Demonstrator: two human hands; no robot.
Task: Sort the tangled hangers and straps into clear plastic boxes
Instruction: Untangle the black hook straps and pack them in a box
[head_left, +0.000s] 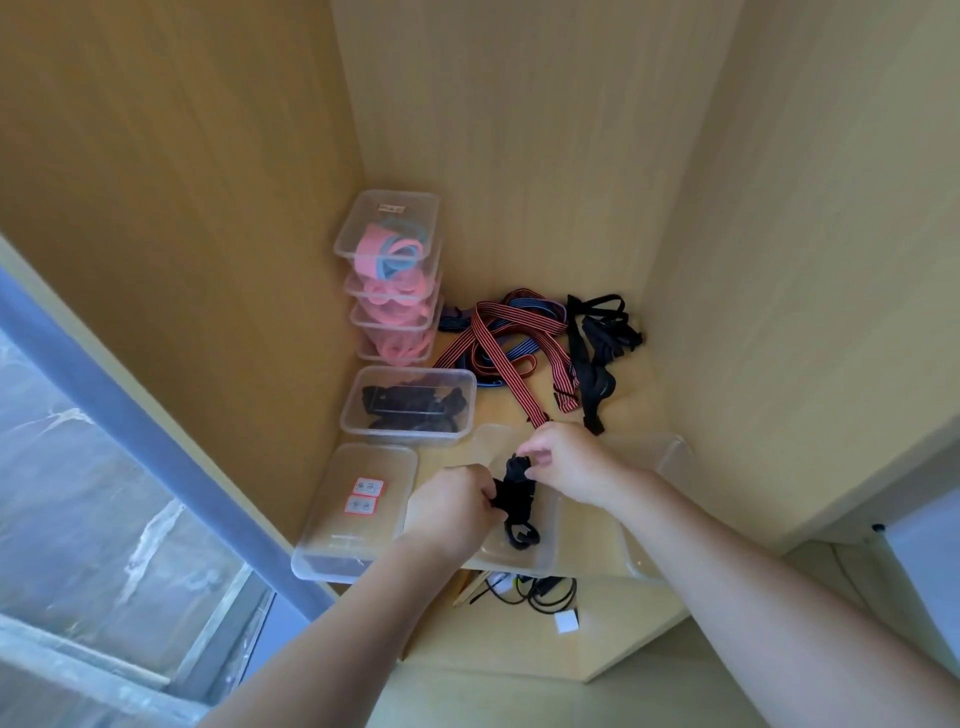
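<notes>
my left grip (457, 506) and right grip (566, 462) both pinch the black strap bundle (511, 486), held just above the open clear box (514, 562) at the front edge of the shelf (644, 415).

risk: one loop hangs into the box, and an uneven pull may tighten the knot instead of freeing it.

risk: the red striped strap (511, 374) ends beside my right grip. if it snags, it may drag the tangled pile (597, 338) forward.
</notes>
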